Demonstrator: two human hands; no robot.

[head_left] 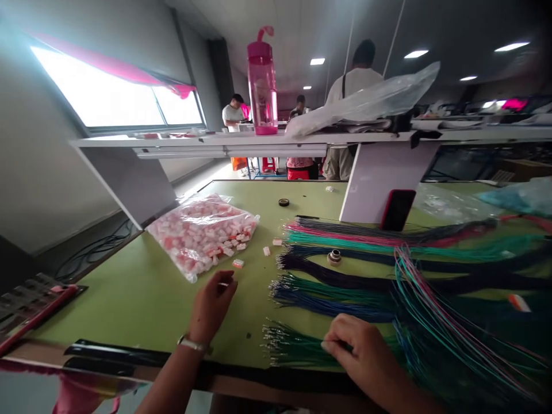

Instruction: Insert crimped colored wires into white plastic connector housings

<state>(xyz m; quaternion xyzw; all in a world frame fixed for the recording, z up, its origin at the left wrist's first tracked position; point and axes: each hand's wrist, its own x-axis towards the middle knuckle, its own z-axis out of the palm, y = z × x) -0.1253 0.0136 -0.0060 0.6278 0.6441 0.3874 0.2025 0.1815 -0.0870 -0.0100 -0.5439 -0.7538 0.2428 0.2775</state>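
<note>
My left hand, a bracelet on its wrist, hovers over the green tabletop with fingers loosely curved and a gap between thumb and fingers; nothing shows in it. Just beyond its fingertips lies a small white and orange connector housing. A clear plastic bag full of such housings rests farther back. On the right, my right hand is closed in a pinch above a bundle of green wires; whatever is between its fingertips is hidden. More wire bundles, including a blue one, lie beyond it with metal terminals facing left.
A white shelf spans the back, carrying a pink bottle and a plastic bag. A phone leans on its support. Tape rolls, one black, sit on the table. Several people are in the background.
</note>
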